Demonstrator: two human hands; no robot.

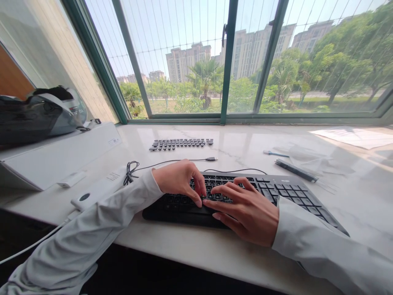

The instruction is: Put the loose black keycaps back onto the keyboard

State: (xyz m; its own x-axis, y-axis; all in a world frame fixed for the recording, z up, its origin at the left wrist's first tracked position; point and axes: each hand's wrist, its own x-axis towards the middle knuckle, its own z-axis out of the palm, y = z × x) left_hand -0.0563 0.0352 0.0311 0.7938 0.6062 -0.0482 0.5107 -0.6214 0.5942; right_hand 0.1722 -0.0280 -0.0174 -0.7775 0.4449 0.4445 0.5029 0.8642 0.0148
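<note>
A black keyboard (187,215) lies on the pale counter in front of me, most of its left part bare of keycaps while the number side at the right still has keys. My left hand (179,180) arches over its left half, thumb and fingertips pinched together at the bottom key row; anything between them is too small to make out. From the right, my right hand (250,209) rests low over the middle of the board, fingers spread. Its index fingertip touches down right beside the left thumb. Behind the keyboard, loose black keycaps (181,143) sit in rows.
A USB plug (211,159) and a coiled cable (130,174) lie behind the keyboard. Back right are a small blue brush (276,154), a dark slim case (296,171), clear plastic and paper (356,136). At left stand a power strip (95,196), a white box (70,153) and a helmet (72,106).
</note>
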